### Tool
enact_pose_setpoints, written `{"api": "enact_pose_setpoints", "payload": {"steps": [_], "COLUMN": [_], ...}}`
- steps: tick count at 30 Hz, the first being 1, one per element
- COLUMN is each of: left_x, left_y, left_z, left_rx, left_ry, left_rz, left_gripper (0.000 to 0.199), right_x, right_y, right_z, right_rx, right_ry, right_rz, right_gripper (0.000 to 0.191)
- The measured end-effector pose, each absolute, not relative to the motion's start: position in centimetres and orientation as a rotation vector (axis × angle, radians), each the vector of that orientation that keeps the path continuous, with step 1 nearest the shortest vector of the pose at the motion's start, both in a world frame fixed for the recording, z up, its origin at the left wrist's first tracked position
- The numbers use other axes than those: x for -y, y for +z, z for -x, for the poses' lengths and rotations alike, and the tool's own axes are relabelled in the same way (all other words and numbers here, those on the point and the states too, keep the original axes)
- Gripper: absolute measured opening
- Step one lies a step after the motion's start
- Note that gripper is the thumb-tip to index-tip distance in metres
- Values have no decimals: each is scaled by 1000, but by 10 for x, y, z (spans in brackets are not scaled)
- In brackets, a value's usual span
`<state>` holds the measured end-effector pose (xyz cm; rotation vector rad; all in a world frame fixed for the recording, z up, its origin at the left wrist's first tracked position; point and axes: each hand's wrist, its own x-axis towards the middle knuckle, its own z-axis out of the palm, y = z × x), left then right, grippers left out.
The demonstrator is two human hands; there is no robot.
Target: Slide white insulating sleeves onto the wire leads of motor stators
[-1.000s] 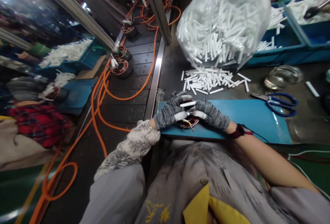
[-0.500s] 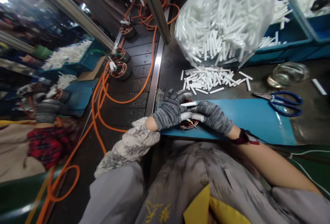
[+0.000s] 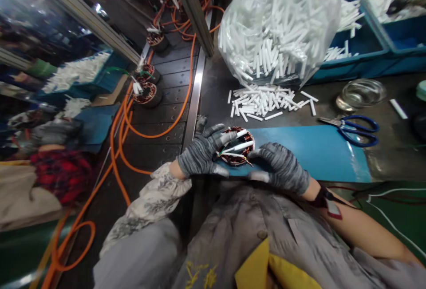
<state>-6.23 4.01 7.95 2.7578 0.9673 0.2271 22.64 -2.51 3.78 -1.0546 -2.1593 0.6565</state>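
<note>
A round motor stator with copper windings (image 3: 247,138) sits on the blue mat (image 3: 299,147) in front of me. A white sleeve tube (image 3: 244,145) lies across its top, with another short one just behind, and thin wires stick out at the near side. My left hand (image 3: 204,150), in a grey glove with pale fingertips, is at the stator's left edge, fingers spread, the index tip over the windings. On the other side my right hand (image 3: 282,167), gloved alike, has its thumb and fingers apart and grips nothing.
Behind the mat are a pile of white tubes (image 3: 262,101) and a clear bag (image 3: 279,27) full of them. Blue-handled scissors (image 3: 357,130) and a glass bowl (image 3: 362,93) stand right. Orange cable (image 3: 163,135) and wound stators (image 3: 148,94) occupy the left track. A co-worker's gloved hand (image 3: 55,132) is far left.
My hands have drawn apart from over the stator, the left moving left and the right toward me. More of the windings and the white tubes now shows. The whole view has shifted slightly.
</note>
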Motion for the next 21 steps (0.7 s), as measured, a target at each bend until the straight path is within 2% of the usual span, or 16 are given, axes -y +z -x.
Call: {"api": "enact_pose_setpoints", "payload": {"steps": [3, 5, 7, 13, 17, 21], "left_x": [-29, -22, -15, 1, 5, 6], "left_y": [62, 51, 43, 34, 35, 34], "left_z": [68, 62, 55, 40, 37, 38], "left_rx": [-930, -957, -1021, -1236, -1264, -1306], "left_ry": [158, 261, 412, 547, 629, 534], "left_rz": [-2896, -2966, -3032, -3070, -3050, -3003], "left_gripper": [82, 68, 63, 74, 86, 82], "right_x": [19, 17, 18, 7, -17, -28], "right_y": [41, 45, 53, 74, 71, 67], "right_z": [-201, -189, -184, -196, -205, -205], "right_rx": [2324, 2359, 2371, 2362, 2463, 2566], "right_ry": [347, 328, 375, 457, 545, 519], "right_rz": [1110, 1096, 1059, 1453, 1300, 1203], "right_gripper": [43, 42, 43, 62, 53, 47]}}
